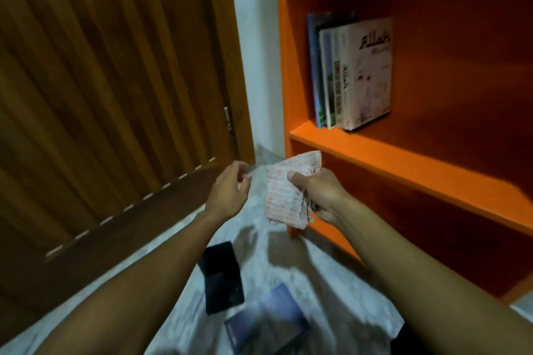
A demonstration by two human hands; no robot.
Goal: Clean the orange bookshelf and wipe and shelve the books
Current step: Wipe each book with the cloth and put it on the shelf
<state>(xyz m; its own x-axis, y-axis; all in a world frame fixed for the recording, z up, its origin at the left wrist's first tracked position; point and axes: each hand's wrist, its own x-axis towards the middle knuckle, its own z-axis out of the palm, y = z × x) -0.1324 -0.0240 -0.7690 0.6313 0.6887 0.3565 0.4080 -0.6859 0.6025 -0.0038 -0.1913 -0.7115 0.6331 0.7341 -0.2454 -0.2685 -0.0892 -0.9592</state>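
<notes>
Head view: right hand (pixel 317 196) clamps the cloth (pixel 284 196) beside the orange bookshelf (pixel 403 158), ready for wiping; left hand (pixel 230 187) hangs loosely curled, holding nothing. 3 books (pixel 352 72) stand shelved; 2 books (pixel 245 297) wait on the floor.

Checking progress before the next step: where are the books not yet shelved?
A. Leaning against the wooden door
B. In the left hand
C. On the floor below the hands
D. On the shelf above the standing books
C: a black book and a blue book lie flat on the floor, while the right hand grips only the cloth.
</notes>
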